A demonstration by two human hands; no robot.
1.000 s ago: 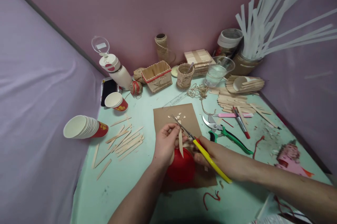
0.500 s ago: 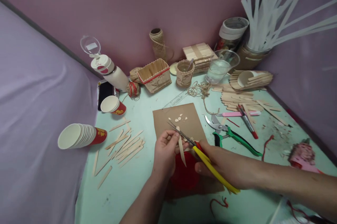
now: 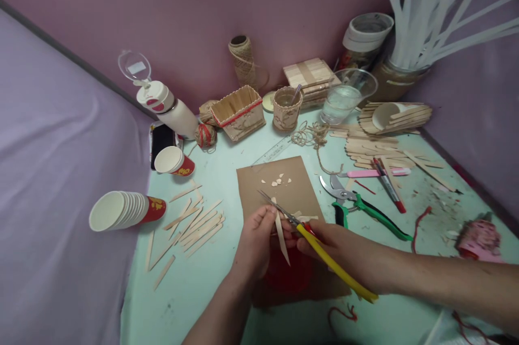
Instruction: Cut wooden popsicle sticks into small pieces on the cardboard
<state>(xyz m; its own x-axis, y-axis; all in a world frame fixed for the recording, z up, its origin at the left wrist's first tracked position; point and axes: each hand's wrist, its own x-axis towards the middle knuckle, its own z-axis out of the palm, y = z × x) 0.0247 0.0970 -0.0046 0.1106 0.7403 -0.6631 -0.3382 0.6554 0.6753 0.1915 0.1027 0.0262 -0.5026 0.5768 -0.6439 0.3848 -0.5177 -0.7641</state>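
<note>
Together: scissors (image 3: 339, 267) at the tip of a stick (image 3: 281, 236)

Nearest, red yarn (image 3: 353, 314) lies on the table (image 3: 162, 323). Past it, a red round thing (image 3: 288, 276) shows below the hands, over brown cardboard (image 3: 306, 188). The left hand (image 3: 255, 237) pinches the stick aslant above these, its upper end at the blades. The right hand (image 3: 340, 245) is wrapped round the yellow handles; the blades stand slightly apart, and whether they touch the stick I cannot tell. Off left lie loose sticks (image 3: 203, 229) and stacked cups (image 3: 121, 212); right, green-handled pruners (image 3: 377, 216). Beyond the blades are pale chips (image 3: 277, 183) on the cardboard. Farther back stand a basket (image 3: 245, 121), a pot (image 3: 285, 117) and a clear cup (image 3: 339, 106); behind, a spool (image 3: 243, 64) of twine.
</note>
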